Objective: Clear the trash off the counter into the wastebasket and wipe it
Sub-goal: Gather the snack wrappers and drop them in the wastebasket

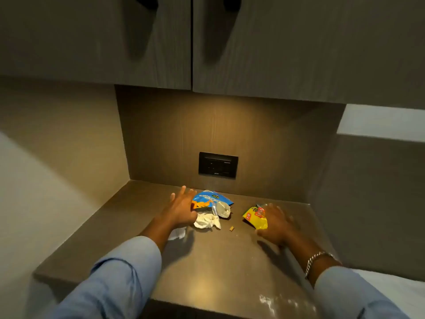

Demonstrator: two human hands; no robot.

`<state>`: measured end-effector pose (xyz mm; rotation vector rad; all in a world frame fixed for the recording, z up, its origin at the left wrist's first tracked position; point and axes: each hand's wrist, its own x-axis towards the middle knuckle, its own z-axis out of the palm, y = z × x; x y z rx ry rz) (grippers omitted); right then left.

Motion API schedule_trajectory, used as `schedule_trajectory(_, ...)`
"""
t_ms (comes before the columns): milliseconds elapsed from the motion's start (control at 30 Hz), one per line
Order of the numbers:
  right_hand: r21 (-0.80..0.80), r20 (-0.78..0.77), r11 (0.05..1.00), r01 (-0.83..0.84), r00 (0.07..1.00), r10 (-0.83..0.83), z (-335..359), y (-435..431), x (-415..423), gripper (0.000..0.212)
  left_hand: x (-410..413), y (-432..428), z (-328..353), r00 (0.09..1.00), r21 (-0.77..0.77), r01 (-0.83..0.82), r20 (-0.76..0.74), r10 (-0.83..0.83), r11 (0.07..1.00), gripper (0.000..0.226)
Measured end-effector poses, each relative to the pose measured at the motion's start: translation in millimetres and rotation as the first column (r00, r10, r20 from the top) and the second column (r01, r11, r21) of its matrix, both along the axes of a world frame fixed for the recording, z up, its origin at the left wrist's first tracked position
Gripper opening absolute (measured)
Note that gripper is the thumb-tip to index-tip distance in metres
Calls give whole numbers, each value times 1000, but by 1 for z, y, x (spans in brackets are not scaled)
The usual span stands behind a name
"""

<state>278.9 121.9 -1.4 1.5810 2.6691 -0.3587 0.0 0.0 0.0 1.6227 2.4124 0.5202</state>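
Observation:
A blue snack bag [210,200] lies near the back of the brown counter [207,268], with a crumpled white tissue [207,221] in front of it. My left hand [180,209] reaches in from the left with fingers spread, its palm against the bag and tissue. A second white paper scrap [177,233] shows under my left wrist. To the right lies a yellow snack wrapper [255,217]. My right hand [277,223] rests flat beside it, fingers apart, touching its right edge. A small crumb [231,228] sits between the two piles. No wastebasket is in view.
A black wall socket [218,165] is set in the back panel just above the counter. Dark cabinet doors [299,47] hang overhead. Walls close the niche on the left and right. A white smear [276,300] marks the counter's front right.

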Motion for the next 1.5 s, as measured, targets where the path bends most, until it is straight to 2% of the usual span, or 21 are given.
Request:
schedule_trajectory(67, -24, -27, 998, 66, 997, -66, -15, 8, -5, 84, -14, 15, -7, 1000, -85, 9, 0, -9, 996, 78)
schedule_trajectory(133, 28, -1, 994, 108, 994, -108, -27, 12, -8, 54, -23, 25, -13, 997, -180, 37, -60, -49, 983, 61)
schedule_trajectory(233, 148, 63, 984, 96, 992, -107, -25, 19, -12, 32, -27, 37, -19, 979, -195, 37, -191, -75, 980, 37)
schedule_trajectory(300, 221, 71, 971, 87, 992, -105, -25, 21, -12, 32, -29, 40, -23, 974, -130, -15, -224, -15, 991, 34)
schedule_trajectory(333, 249, 40, 965, 84, 994, -97, -26, 22, -9, 32, -29, 40, -22, 981, -78, -55, -192, 39, 995, 33)
schedule_trajectory(433, 265, -192, 954, 138, 977, -87, -18, 17, -5, 25, -20, 35, -10, 986, 135, -162, -8, 164, 978, 31)
schedule_trajectory(500, 263, -377, 947, 183, 923, -73, -4, 10, -6, 22, -5, 26, 8, 984, 291, -177, 61, 167, 940, 43)
schedule_trajectory(567, 255, -575, 946, 203, 818, -20, 12, -4, -12, 18, 16, 12, 30, 986, 440, -167, 90, 141, 882, 49)
schedule_trajectory(667, 116, -868, 978, 171, 497, 16, 40, -43, -10, 16, 69, -20, 56, 982, 613, -150, 184, 44, 776, 54)
schedule_trajectory(733, 34, -949, 998, 58, 315, 14, 53, -75, -3, 11, 106, -42, 61, 976, 636, -118, 217, -29, 763, 63)
schedule_trajectory(833, -78, -991, 993, -93, 120, -66, 57, -126, 22, 11, 164, -77, 52, 975, 628, -65, 207, -85, 776, 64)
schedule_trajectory(900, -143, -989, 975, -167, 48, -137, 53, -156, 44, 16, 198, -101, 42, 968, 637, -36, 215, -132, 770, 54)
schedule_trajectory(1000, -221, -975, 943, -249, 46, -217, 36, -195, 83, 13, 246, -145, 20, 919, 633, -25, 320, -232, 774, 45)
schedule_trajectory(1100, -352, -927, 892, -282, -30, -375, 16, -233, 118, 26, 283, -185, 0, 773, 593, -60, 536, -338, 803, 45)
schedule_trajectory(1200, -426, -860, 850, -308, -152, -487, -12, -267, 143, 26, 315, -219, -32, 517, 474, -148, 786, -341, 868, 49)
schedule_trajectory(1300, -543, -759, 783, -304, -222, -613, -61, -291, 169, 40, 343, -243, -80, 282, 361, -226, 913, -294, 905, 36)
schedule_trajectory(1367, -616, -713, 743, -263, -215, -668, -101, -307, 188, 32, 361, -255, -119, 90, 263, -261, 964, -248, 929, 43)
schedule_trajectory(1433, -687, -660, 687, -238, -193, -727, -146, -320, 206, 14, 379, -263, -164, -97, 71, -291, 990, -103, 954, 47)
schedule_trajectory(1500, -780, -567, 584, -225, -142, -812, -201, -329, 223, 23, 394, -265, -215, -240, -190, -340, 965, 111, 921, 26)
